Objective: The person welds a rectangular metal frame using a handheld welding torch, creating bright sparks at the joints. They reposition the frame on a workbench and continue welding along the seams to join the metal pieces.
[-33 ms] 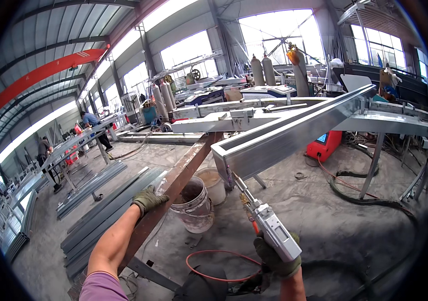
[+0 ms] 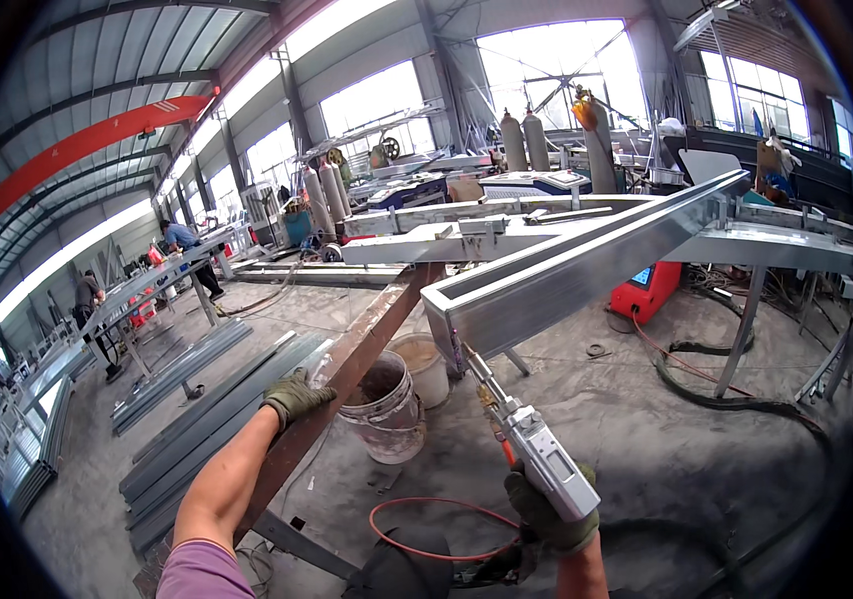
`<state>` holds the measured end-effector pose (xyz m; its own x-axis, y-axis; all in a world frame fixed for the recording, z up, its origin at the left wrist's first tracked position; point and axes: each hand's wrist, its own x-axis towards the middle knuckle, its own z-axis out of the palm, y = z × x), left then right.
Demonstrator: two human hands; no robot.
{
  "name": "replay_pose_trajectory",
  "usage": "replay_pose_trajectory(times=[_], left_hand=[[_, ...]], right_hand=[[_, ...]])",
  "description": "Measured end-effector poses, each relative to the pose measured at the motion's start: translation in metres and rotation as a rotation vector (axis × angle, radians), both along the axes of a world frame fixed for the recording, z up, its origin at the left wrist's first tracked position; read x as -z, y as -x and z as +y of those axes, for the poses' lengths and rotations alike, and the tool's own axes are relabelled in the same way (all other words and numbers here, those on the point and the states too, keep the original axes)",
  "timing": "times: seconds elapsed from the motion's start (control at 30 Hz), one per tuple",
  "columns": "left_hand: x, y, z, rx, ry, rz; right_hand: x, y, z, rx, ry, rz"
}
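My left hand [image 2: 296, 395], in a dark green work glove, is closed over the edge of a rusty brown steel beam [image 2: 371, 334] that slopes away from me. In my gloved right hand [image 2: 552, 511] is a silver welding gun [image 2: 546, 454] with a slim nozzle, pointing up and to the left. The nozzle tip is at the near end of a long shiny metal channel [image 2: 576, 278]; whether it touches cannot be made out. That channel lies slanted across a metal frame [image 2: 776, 248], its near end jutting toward me.
Two dirty buckets [image 2: 386, 434] stand below the beam. An orange hose [image 2: 376, 514] loops near my legs. Grey profiles [image 2: 197, 449] lie on the left floor. Right of the channel are a red machine [image 2: 646, 295] and a dark cable [image 2: 746, 402]. Two people [image 2: 187, 240] work far left.
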<state>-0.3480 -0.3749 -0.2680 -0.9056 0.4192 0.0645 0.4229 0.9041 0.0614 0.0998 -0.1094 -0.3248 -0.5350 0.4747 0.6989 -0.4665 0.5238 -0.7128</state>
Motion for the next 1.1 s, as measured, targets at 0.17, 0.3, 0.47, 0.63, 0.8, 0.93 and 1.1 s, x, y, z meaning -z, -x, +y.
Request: replay_pose_trajectory(times=[0.17, 0.3, 0.47, 0.63, 0.8, 0.93, 1.1], left_hand=[[-0.002, 0.001, -0.001, 0.003, -0.006, -0.009], [0.000, 0.004, -0.004, 0.021, -0.015, -0.012], [0.003, 0.007, -0.004, 0.019, -0.011, -0.012], [-0.001, 0.003, -0.001, 0.020, 0.013, -0.025], [-0.003, 0.003, -0.001, 0.011, 0.011, -0.022], [-0.003, 0.003, -0.001, 0.019, -0.006, -0.032], [0.007, 0.013, -0.006, 0.029, -0.059, 0.026]], right_hand=[[0.003, 0.004, -0.001, 0.024, -0.053, 0.010], [0.000, 0.004, -0.003, 0.017, -0.018, -0.021], [-0.002, 0.007, -0.005, 0.015, -0.039, 0.054], [-0.002, 0.008, -0.005, 0.019, -0.061, 0.010], [0.004, 0.011, -0.007, 0.069, -0.123, -0.007], [0.003, 0.011, -0.007, 0.073, -0.142, -0.035], [-0.002, 0.011, -0.009, 0.071, -0.147, -0.038]])
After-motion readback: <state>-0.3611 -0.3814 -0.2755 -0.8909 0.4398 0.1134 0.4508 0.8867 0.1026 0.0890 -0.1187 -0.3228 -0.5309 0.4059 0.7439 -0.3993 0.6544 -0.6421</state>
